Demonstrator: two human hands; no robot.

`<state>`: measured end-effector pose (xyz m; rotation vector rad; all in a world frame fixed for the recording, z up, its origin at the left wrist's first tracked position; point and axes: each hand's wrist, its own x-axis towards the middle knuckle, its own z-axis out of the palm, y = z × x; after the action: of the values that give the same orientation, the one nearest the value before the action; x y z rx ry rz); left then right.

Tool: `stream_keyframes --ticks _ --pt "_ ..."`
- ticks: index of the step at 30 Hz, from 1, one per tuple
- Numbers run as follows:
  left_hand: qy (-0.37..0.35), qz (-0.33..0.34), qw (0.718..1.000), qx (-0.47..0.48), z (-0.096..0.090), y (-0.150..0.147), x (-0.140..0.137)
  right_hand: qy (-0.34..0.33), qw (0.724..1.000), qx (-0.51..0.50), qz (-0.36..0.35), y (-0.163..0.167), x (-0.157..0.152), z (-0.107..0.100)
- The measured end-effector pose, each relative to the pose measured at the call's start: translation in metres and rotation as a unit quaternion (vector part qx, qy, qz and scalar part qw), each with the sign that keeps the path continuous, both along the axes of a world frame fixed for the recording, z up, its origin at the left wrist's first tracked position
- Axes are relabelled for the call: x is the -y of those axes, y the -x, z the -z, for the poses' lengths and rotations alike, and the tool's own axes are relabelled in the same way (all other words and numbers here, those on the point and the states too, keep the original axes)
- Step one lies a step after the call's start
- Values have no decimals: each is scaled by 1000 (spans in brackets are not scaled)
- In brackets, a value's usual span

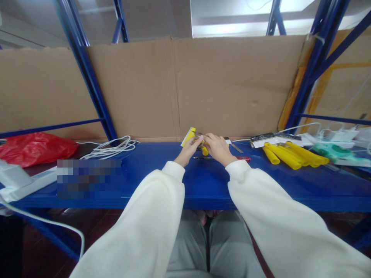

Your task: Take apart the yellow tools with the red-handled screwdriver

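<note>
Open approach: bare blue tabletop [207, 187] between the sleeves [162, 204]. Obstacles: cardboard wall [226, 88] along the far edge; red-handled screwdriver [244, 158] beneath the right hand [217, 148]; yellow tubes [295, 154] farther right; coiled white cable [116, 149] left.

Blue metal posts [91, 81] are rising behind a blue counter [150, 166], where brown cardboard sheets [139, 88] are forming a wall along the back edge. Bright white light [249, 31] is shining overhead beside a greyish ceiling [156, 19], while a dark reddish floor [97, 219] is showing below.
</note>
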<state>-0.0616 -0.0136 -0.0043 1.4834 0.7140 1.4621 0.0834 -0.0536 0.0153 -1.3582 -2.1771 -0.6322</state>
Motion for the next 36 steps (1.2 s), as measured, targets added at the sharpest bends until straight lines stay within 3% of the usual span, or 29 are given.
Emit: stream_keyframes --ticks 5,9,13,16,19,22,27,32,34,36 --pt "29 14 999 32 2 1 -6 8 999 51 3 3 4 -3" --pt "27 -16 998 50 3 3 -10 30 998 55 1 4 5 -3" --pt "31 -58 996 58 5 6 -13 38 999 4 -29 -2 -2 2" --pt "35 -93 992 73 5 7 -15 31 990 -91 -106 -7 -14 9" --pt "39 -109 989 90 4 8 -15 38 949 -236 -204 -9 -29 16" --pt "40 -121 986 108 4 10 -15 88 886 -387 -238 -8 -42 19" --pt "50 -114 985 116 5 12 -17 170 779 -558 -229 -4 -47 18" --pt "51 -117 985 116 4 11 -14 258 697 -645 -178 -3 -34 11" --pt "50 -125 984 119 4 10 -11 286 671 -664 -166 -3 -30 10" --pt "54 -128 983 123 3 9 -9 293 662 -667 -173 -3 -29 9"
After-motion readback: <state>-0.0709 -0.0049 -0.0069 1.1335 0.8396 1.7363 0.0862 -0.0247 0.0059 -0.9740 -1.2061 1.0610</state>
